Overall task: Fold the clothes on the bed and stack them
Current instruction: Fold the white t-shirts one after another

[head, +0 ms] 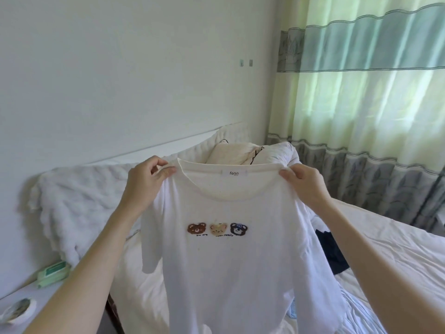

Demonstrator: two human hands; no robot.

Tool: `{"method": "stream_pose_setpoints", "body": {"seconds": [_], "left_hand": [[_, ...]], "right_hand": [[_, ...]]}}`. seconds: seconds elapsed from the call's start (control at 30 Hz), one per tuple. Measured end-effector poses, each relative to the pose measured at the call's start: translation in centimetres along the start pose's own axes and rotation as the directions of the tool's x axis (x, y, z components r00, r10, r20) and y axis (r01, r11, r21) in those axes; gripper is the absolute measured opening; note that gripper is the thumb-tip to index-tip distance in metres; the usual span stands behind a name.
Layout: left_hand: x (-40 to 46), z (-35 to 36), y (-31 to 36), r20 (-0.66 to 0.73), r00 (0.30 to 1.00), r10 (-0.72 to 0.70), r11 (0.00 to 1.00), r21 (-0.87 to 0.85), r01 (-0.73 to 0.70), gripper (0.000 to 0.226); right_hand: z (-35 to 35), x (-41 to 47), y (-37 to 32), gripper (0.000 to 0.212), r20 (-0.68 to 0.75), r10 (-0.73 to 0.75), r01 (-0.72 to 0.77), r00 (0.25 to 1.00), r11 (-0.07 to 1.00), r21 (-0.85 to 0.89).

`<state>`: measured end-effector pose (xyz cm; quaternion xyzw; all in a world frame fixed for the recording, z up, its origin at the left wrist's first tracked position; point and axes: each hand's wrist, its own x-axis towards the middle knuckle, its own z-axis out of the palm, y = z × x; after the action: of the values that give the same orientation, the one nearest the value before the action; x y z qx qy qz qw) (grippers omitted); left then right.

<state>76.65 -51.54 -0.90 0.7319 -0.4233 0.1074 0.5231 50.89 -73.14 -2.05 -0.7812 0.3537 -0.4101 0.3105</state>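
Note:
A white T-shirt [224,268] with three bear faces on its chest hangs in the air over the bed [390,251], front toward me. My left hand [147,182] pinches its left shoulder beside the collar. My right hand [304,182] pinches the right shoulder at the same height. The shirt's lower half drops out of the frame. A dark navy garment [333,251] lies on the bed behind the shirt's right edge, mostly hidden. A bit of light blue cloth [292,309] shows low beside the shirt.
A white fluffy blanket [72,203] drapes the headboard on the left. Pillows and a bundled quilt [250,153] sit at the bed's far end. A green tissue pack [54,273] and a small round dish [18,309] rest on a bedside surface. Green-striped curtains [366,92] hang on the right.

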Motion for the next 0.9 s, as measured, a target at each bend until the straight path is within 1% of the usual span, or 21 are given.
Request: {"method": "stream_pose_setpoints", "body": {"seconds": [0.07,0.17,0.2,0.27,0.37,0.43,0.53,0.6,0.7,0.73,0.8,0.83,0.9], "left_hand": [[-1.8,-0.3,-0.3,-0.067,0.997,-0.041,0.998,0.044,0.044,0.021],[-5.3,-0.4,-1.8,-0.081,0.984,-0.157,0.988,0.001,0.157,0.025],[-6.6,-0.3,-2.3,-0.07,0.978,-0.198,0.98,-0.025,0.196,0.023],[-9.1,-0.1,-3.2,-0.021,0.961,-0.274,0.958,-0.092,0.271,0.019],[-11.1,-0.6,-3.4,0.059,0.947,-0.315,0.928,-0.188,0.32,0.014],[-11.0,-1.7,-2.6,0.061,0.953,-0.295,0.926,-0.226,0.301,0.012],[-9.7,-3.5,-0.1,0.011,0.979,-0.206,0.943,-0.266,0.201,0.011],[-8.2,-4.5,2.1,-0.054,0.992,-0.117,0.96,-0.263,0.099,0.013],[-5.4,-6.4,5.0,-0.162,0.987,0.002,0.969,-0.242,-0.042,0.016],[-4.6,-6.9,5.7,-0.192,0.981,0.033,0.97,-0.231,-0.078,0.016],[-3.2,-7.5,6.4,-0.234,0.968,0.088,0.97,-0.2,-0.137,0.016],[-2.7,-7.5,6.4,-0.244,0.964,0.102,0.97,-0.19,-0.15,0.016],[-1.9,-6.9,5.6,-0.227,0.969,0.096,0.972,-0.189,-0.14,0.014]], "right_hand": [[0.5,-0.8,0.3,0.038,-0.018,0.038,-0.038,0.999,0.998,0.05],[0.8,-2.8,1.2,0.036,0.066,0.143,-0.151,0.988,0.977,0.149],[0.9,-3.8,1.5,0.035,0.082,0.161,-0.172,0.984,0.973,0.152],[1.3,-5.7,2.0,0.038,0.079,0.151,-0.16,0.985,0.979,0.125],[1.3,-8.1,1.7,0.04,0.021,0.103,-0.104,0.994,0.99,0.094],[0.7,-9.2,0.7,0.037,-0.045,0.085,-0.079,0.995,0.991,0.111],[-0.7,-9.8,-2.2,0.035,-0.214,0.038,-0.025,0.976,0.998,0.064],[-1.8,-9.5,-4.6,0.038,-0.324,-0.022,0.026,0.946,1.0,0.006],[-3.5,-8.7,-8.2,0.04,-0.453,-0.113,0.117,0.884,0.993,-0.019],[-3.9,-8.4,-9.2,0.039,-0.479,-0.135,0.141,0.868,0.99,-0.023],[-4.1,-7.7,-10.5,0.03,-0.509,-0.176,0.188,0.842,0.982,-0.029],[-3.9,-7.3,-10.7,0.026,-0.521,-0.187,0.199,0.833,0.979,-0.034],[-3.0,-6.4,-10.4,0.024,-0.528,-0.185,0.186,0.829,0.981,-0.053]]}}
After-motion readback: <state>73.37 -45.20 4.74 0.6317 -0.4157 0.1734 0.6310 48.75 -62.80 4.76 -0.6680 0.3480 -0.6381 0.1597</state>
